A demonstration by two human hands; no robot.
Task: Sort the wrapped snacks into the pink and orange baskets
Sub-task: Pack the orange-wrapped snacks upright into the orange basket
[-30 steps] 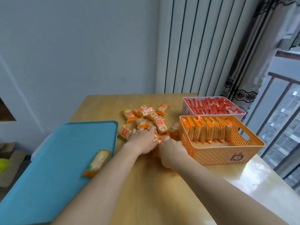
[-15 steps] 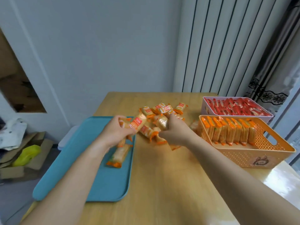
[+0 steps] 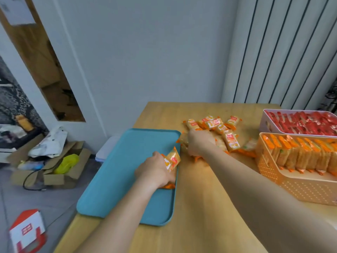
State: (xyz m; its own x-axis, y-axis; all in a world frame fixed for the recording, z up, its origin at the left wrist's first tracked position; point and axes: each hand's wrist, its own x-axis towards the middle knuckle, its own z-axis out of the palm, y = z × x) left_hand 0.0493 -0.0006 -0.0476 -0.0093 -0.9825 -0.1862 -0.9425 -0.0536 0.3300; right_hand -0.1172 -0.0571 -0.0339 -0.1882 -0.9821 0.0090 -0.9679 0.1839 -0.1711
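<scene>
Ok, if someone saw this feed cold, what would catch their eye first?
Probably the big teal tray at left, where the left hand grips an orange-wrapped snack over its right rim. Next, the loose pile of orange snacks in the middle with the right hand on it, and at right the orange basket with its neat row, the pink basket of red packs behind it.

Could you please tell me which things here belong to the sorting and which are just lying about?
Job: orange-wrapped snack packets, orange plastic basket, pink plastic basket, teal plastic tray, left hand, right hand.
Lying about: brown cardboard boxes, yellow-green bag, red-and-white carton.
</scene>
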